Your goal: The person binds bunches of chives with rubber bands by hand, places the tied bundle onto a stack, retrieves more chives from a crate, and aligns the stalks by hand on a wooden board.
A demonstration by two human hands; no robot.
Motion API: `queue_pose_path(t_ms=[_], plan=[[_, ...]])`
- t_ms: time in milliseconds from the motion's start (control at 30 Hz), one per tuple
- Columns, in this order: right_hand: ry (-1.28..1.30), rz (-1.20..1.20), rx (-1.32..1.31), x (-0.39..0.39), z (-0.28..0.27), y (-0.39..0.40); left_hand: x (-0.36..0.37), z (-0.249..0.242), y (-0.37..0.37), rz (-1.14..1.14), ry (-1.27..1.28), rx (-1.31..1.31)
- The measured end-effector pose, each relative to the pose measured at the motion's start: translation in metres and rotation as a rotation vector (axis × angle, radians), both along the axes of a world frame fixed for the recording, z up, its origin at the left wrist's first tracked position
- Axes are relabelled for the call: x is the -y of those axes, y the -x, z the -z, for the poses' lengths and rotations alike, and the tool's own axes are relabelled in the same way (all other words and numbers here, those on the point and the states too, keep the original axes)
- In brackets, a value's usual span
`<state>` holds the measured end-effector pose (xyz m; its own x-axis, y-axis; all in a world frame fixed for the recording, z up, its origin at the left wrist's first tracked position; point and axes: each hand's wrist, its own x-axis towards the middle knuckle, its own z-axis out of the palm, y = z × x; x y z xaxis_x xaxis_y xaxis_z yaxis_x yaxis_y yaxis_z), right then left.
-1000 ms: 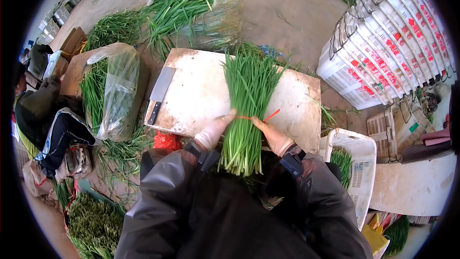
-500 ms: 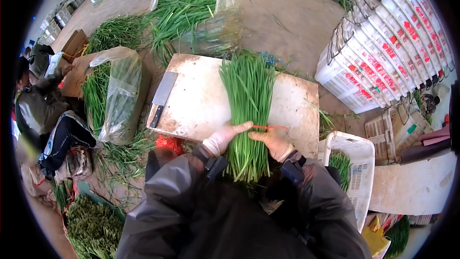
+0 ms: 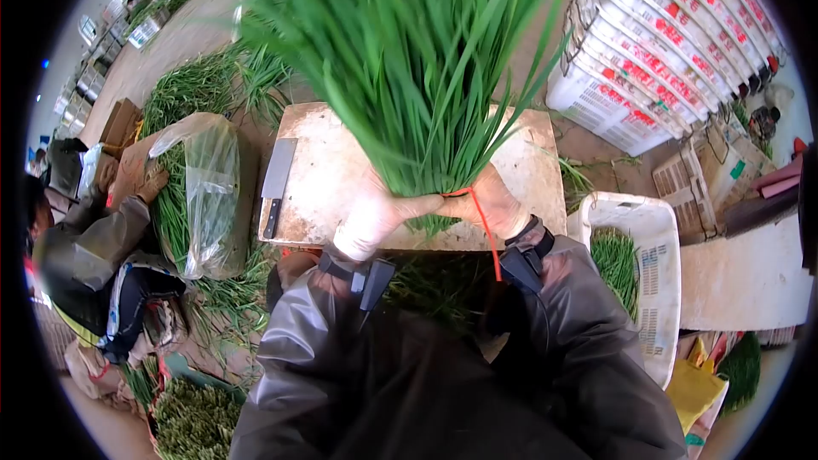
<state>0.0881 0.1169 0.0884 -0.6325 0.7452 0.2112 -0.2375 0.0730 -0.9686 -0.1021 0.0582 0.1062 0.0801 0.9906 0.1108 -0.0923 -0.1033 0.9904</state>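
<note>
A thick bundle of green garlic chives (image 3: pixel 426 94) stands tilted up toward the camera, its leaves fanning out over the top of the view. My left hand (image 3: pixel 372 211) is wrapped round its lower left side and my right hand (image 3: pixel 492 204) round its right. Both thumbs meet across the front. A red tie (image 3: pixel 486 226) shows at the thumbs, with a loose end hanging below my right hand. Under the bundle lies a stained white board (image 3: pixel 324 170). On the board's left edge rests a cleaver (image 3: pixel 279 177) with a black handle.
A stack of white crates (image 3: pixel 656 51) rises at the right. Nearby stands a white basket (image 3: pixel 660 290) with chives inside. At the left, a plastic-lined box (image 3: pixel 223 196) of chives sits beside a co-worker (image 3: pixel 94 238). Loose chives (image 3: pixel 192 85) cover the floor behind it.
The bundle has been raised off the board toward the camera, and its leaves now spread wide. Both hands still grip it. The red tie's end now hangs down instead of sticking out right.
</note>
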Motion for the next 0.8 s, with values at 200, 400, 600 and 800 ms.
queue_pose_path(t_ms=[200,400,600,800], plan=[[-0.099,0.101,0.278,-0.006,0.052,-0.007,-0.023,0.077,-0.012,-0.167,-0.109,-0.054],[-0.040,0.138,0.114,-0.010,0.055,-0.009,-0.018,0.055,-0.011,-0.008,0.067,0.099],[-0.014,0.154,0.184,-0.016,0.083,-0.011,-0.021,0.097,-0.012,-0.120,0.029,0.060],[-0.005,0.132,0.101,-0.013,0.084,-0.006,-0.019,0.091,-0.008,-0.103,0.080,0.017]])
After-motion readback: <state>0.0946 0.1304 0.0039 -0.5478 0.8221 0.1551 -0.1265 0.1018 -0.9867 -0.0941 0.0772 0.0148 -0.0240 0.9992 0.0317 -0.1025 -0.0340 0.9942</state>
